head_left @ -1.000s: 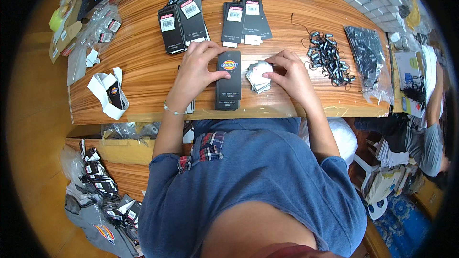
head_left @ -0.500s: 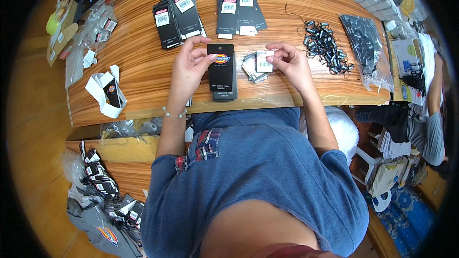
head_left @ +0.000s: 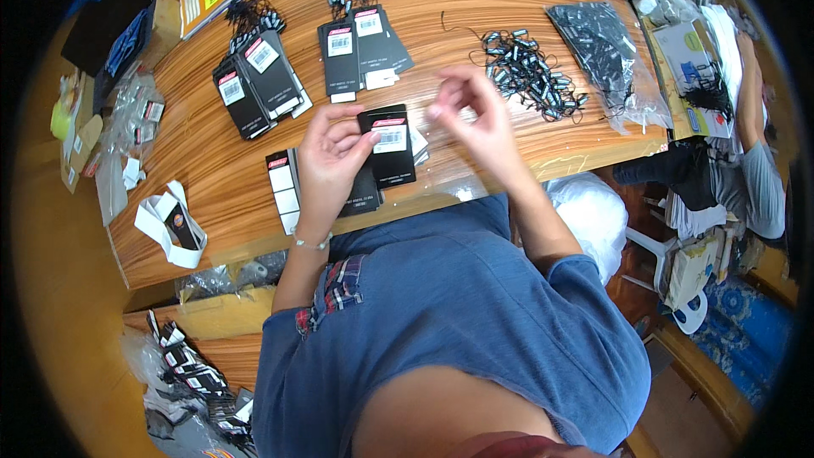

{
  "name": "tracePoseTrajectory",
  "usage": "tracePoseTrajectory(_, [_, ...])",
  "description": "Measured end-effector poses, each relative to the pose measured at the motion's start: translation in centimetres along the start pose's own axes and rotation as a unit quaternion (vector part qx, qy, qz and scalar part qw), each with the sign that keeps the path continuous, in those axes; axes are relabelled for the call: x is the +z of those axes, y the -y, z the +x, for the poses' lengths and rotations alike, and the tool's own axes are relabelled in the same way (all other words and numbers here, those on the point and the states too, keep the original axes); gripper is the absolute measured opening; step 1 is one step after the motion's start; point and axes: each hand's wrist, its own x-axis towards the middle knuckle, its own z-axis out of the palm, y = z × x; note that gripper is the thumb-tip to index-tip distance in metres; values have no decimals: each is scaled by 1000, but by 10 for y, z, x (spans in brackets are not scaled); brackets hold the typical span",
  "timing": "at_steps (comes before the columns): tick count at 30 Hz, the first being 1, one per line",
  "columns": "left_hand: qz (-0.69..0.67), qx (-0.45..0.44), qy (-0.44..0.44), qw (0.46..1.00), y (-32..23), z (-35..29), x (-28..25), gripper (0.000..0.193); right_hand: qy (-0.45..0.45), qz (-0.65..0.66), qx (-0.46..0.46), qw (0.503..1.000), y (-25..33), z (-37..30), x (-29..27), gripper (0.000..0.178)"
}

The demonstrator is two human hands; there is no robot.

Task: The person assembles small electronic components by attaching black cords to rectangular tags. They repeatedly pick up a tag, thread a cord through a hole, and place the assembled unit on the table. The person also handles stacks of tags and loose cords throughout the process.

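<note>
My left hand (head_left: 332, 148) pinches a black hang tag (head_left: 393, 161) by its left edge, the side with a pink mark and a white barcode label facing up. Under it lies a stack of black tags (head_left: 365, 197), partly covered. Small white cards (head_left: 420, 146) peek out behind the held tag's right edge. My right hand (head_left: 479, 123) hovers to the right of that tag, slightly blurred, fingers curled but apart and nothing visible in them. It is nearest to a heap of black looped strings with small grey toggles (head_left: 534, 76).
Two groups of labelled black tags with strings (head_left: 259, 80) (head_left: 360, 47) lie farther back. A label strip (head_left: 281, 191) is left of my wrist. A clear bag of black strings (head_left: 598, 51) sits at right, a white ribbon coil (head_left: 174, 229) at left. Another person's arm (head_left: 750, 102) shows far right.
The view has shifted. The black tag at my left hand now shows its barcode label side and is held over the stack. My right hand has left the white cards and moved toward the string heap.
</note>
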Motion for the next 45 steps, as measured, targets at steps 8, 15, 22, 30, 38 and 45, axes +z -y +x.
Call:
tracePoseTrajectory(8, [-8,2,-2,1000,-4,8,-5,31,-124,-348,-11,929,-41,76,-103,12])
tracePoseTrajectory(15, [-13,-21,11,1000,-9,7,2,30,49,-435,-33,898,-53,104,-108,10])
tracePoseTrajectory(22, [-9,-14,16,1000,-8,9,-2,31,133,-469,-49,872,-63,108,-113,8])
tracePoseTrajectory(30, [-9,-31,30,999,-7,12,-1,30,138,-431,-50,890,-65,99,-124,12])
tracePoseTrajectory(38, [-20,-26,53,998,-10,16,3,33,-2,11,105,994,-49,95,-130,9])
tracePoseTrajectory(45, [11,-16,114,993,-30,27,25,27,-10,161,78,984,-35,83,-120,21])
